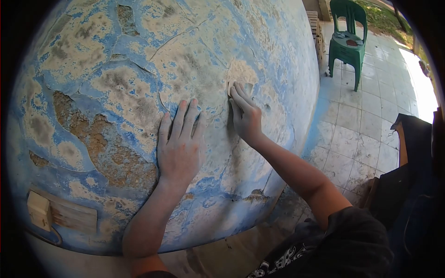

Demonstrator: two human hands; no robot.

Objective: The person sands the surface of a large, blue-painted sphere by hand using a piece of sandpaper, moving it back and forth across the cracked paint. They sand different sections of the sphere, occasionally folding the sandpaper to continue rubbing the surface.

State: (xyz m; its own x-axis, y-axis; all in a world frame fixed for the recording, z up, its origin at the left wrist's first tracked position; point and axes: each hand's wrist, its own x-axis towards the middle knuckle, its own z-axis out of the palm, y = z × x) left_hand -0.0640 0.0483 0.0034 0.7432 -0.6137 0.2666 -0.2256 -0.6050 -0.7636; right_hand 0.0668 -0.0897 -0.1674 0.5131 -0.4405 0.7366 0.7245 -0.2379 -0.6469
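Observation:
A wall (194,60) with worn, peeling blue and whitish paint fills the left and middle of the view. My left hand (181,146) lies flat against it, fingers spread and pointing up, holding nothing. Up and to the right of it, my right hand (245,113) presses a small pale sheet or pad (230,87) to the wall, its fingers together over it. Only the edges of that piece show, beside a light bare patch. Both hands look dusty. Brown crumbled plaster (102,143) is exposed left of my left hand.
A green plastic chair (348,50) with items on its seat stands at the upper right on a tiled floor (350,116). A beige electrical box (39,211) with a cable is on the lower left wall. Dark furniture (394,185) stands at the right.

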